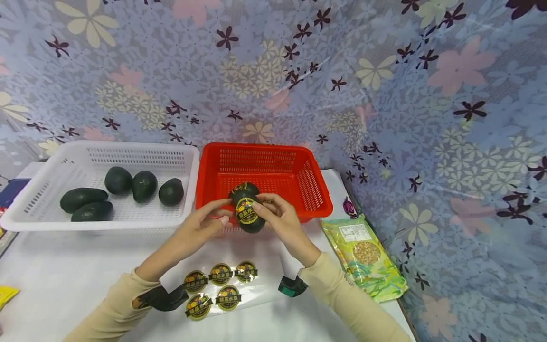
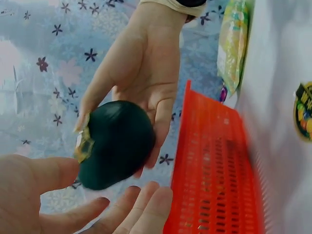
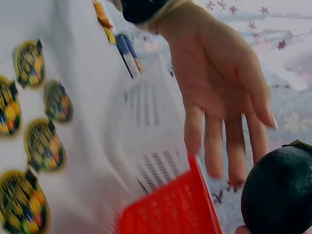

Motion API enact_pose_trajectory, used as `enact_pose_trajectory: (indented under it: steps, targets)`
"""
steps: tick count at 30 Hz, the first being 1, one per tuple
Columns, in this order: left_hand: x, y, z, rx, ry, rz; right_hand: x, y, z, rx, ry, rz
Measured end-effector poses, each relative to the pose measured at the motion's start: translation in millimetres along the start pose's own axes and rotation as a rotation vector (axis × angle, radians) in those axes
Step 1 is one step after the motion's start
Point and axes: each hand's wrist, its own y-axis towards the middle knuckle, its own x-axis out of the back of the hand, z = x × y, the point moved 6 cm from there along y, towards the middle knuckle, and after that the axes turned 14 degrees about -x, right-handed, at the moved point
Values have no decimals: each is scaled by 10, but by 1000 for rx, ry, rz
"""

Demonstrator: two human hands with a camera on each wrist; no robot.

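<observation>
Head, held avocado [image 1: 253,225]: raised over the near rim of the red basket [image 1: 295,147], its round label [image 1: 246,212] turned up, probably to keep the label in sight
Head, right hand [image 1: 282,223]: its grip is wrapped round the held avocado from the side, thumb on the label, perhaps to press it flat
Head, left hand [image 1: 204,223]: fingers loosely bent just beside the fruit, no grip on it; whether a fingertip touches is hard to tell
Head, second avocado [image 1: 247,186]: behind the held one, labelled, apparently inside the red basket, whose slotted floor shows widely beyond
Head, white basket [image 1: 128,226]: five avocados [image 1: 144,185] lie in it; its right wall stands tight against the red basket, so little room between
Head, label sheet [image 1: 260,297]: flat on the bench [image 1: 77,275] between the forearms, likely for a short reach
Head, snack bag [image 1: 372,266]: along the bench's right edge, narrowing the room outside the right forearm
Left wrist, fruit: the right hand cups it from beyond; left fingers spread close by, the red wall just beside them
Right wrist, left palm: fingers extended, nothing held; the fruit is cut off at the frame's lower right, the red basket's corner near the fingertips
</observation>
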Motion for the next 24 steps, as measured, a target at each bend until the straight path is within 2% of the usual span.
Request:
enact_pose_trajectory:
  steps: [4, 7, 13, 16, 20, 24]
  targets:
    - [191, -5, -54, -54, 35, -65, 197, 87, 67, -9, 17, -61]
    - [419, -27, -61, -68, 117, -140, 383, 162, 128, -3, -34, -123]
    - [978, -175, -23, -28, 358, -312, 798, 349, 189, -23, -264, -259]
    - [1275, -276, 37, 22, 482, -384, 973, 450, 171, -48, -394, -317]
    - [1666, -402, 208, 102, 624, -414, 1108, 554, 120, -81, -574, -349]
    - [2041, -550, 387, 215, 763, -347, 1135, 627, 81, -117, -770, -354]
